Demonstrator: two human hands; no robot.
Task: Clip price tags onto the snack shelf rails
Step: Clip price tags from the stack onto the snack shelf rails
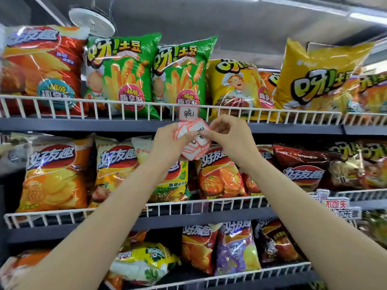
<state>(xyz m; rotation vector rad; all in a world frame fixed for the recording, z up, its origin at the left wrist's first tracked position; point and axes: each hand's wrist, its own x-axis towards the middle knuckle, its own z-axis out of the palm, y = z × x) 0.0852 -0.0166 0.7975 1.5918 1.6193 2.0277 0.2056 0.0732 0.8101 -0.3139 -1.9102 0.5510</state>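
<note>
Both your hands meet on the stack of price tags: left hand grips it, right hand fingers pinch the top tag, just below one clipped tag on the rail.

Stack of tags: lower tags covered by the top one and by both hands; only red borders show.
Top tag writing: partly under the left hand thumb and right hand fingers; unreadable.
Clipped tag: bottom edge behind the stack.
Red bag: left side cut by the edge.
Bottom rail: runs out of the frame.
</note>
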